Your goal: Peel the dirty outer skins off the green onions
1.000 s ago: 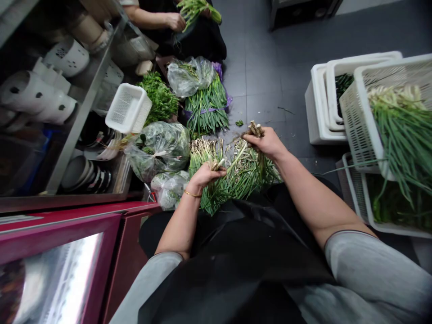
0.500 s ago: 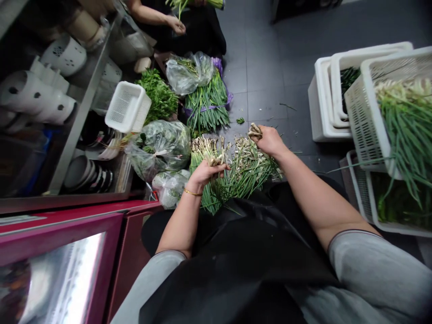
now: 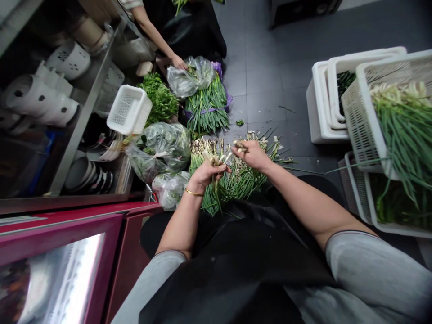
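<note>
My left hand (image 3: 207, 175), with a gold bangle at the wrist, is closed around a few spring onions (image 3: 225, 157), white ends pointing up and right. My right hand (image 3: 254, 155) is close to those ends, its fingers closed on pale brownish spring onion scraps (image 3: 239, 146). Whether the right fingers touch the white ends, I cannot tell. Below and behind my left hand lies a bundle of untrimmed spring onions (image 3: 202, 146) with brown roots. Under my right hand spreads a loose heap of green leaves and pale peelings (image 3: 246, 182).
A co-worker's hand (image 3: 178, 62) touches a plastic bag (image 3: 192, 81) on purple-wrapped greens. Bagged greens (image 3: 162, 144) and a small white basket (image 3: 126, 108) stand left, beside a metal shelf (image 3: 91, 96). White crates (image 3: 367, 117) of greens stand right on the tiled floor (image 3: 263, 85).
My right hand has moved left and slightly down, from over the heap to beside my left hand. The co-worker's hand has come down onto the plastic bag.
</note>
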Available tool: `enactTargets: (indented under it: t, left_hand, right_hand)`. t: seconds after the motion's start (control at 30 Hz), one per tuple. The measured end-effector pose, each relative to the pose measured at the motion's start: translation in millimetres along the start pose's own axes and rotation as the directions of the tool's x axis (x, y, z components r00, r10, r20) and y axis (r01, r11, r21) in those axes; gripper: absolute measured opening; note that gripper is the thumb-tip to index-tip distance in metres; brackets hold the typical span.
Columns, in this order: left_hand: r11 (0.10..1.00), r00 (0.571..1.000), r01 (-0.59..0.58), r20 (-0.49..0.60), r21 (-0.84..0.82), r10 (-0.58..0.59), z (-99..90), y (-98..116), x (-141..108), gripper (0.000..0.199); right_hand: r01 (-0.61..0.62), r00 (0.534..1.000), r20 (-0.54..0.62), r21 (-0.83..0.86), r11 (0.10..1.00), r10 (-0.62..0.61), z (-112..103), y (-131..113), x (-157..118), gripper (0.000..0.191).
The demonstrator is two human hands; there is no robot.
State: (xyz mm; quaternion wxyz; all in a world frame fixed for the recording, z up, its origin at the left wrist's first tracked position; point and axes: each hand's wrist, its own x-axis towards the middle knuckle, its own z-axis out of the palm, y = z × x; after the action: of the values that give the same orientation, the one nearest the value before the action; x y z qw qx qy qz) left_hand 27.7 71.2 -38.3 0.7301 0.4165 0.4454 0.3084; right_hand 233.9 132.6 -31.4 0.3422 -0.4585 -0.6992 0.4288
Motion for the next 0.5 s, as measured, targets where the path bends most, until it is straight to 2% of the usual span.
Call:
enactTargets:
  t: [0.07,0.1,0.13,0.23,0.3,0.37,0.4,0.5]
  left_hand:
    - [1.000,1.000,0.009,0.015,0.006,-0.009,-3.7,-2.9,-1.6,0.043]
    - [1.000,1.000,0.003,0.004,0.002,-0.003,-6.0,-4.8,-2.6,0.043]
    - [1.000,1.000,-0.011,-0.023,-0.015,0.011,-8.6,-6.6,-3.6,0.042]
    - [0.991,0.989,-0.090,-0.126,-0.102,0.077,-15.2,-7.8,-6.3,0.043]
    - [0.974,0.976,-0.152,-0.178,-0.168,0.121,-15.8,-4.3,-6.9,0.045]
    - [0.955,0.956,-0.210,-0.246,-0.209,0.157,-10.5,-0.3,-5.0,0.045]
    - [0.952,0.943,-0.230,-0.290,-0.203,0.166,-5.0,0.6,-2.6,0.044]
    - [0.977,0.914,-0.209,-0.364,-0.041,0.180,23.0,-4.4,11.8,0.034]
  right_hand:
    - [-0.093,0.979,-0.177,0.035,0.995,0.097,-11.7,14.5,8.3,0.035]
    - [-0.136,0.963,-0.230,0.038,0.990,0.141,-17.4,21.8,12.9,0.033]
    - [-0.176,0.954,-0.242,0.021,0.984,0.176,-22.1,28.4,17.3,0.030]
    - [-0.260,0.954,-0.180,-0.107,0.960,0.239,-26.6,39.7,25.8,0.028]
    - [-0.276,0.946,-0.198,-0.076,0.958,0.257,-24.6,37.6,27.1,0.031]
    - [-0.280,0.930,-0.205,0.151,0.948,0.307,-22.4,29.0,26.5,0.026]
    - [-0.288,0.920,-0.175,0.301,0.909,0.350,-21.2,23.2,25.8,0.023]
    - [-0.325,0.886,-0.058,0.629,0.706,0.459,-12.5,5.8,22.2,0.026]
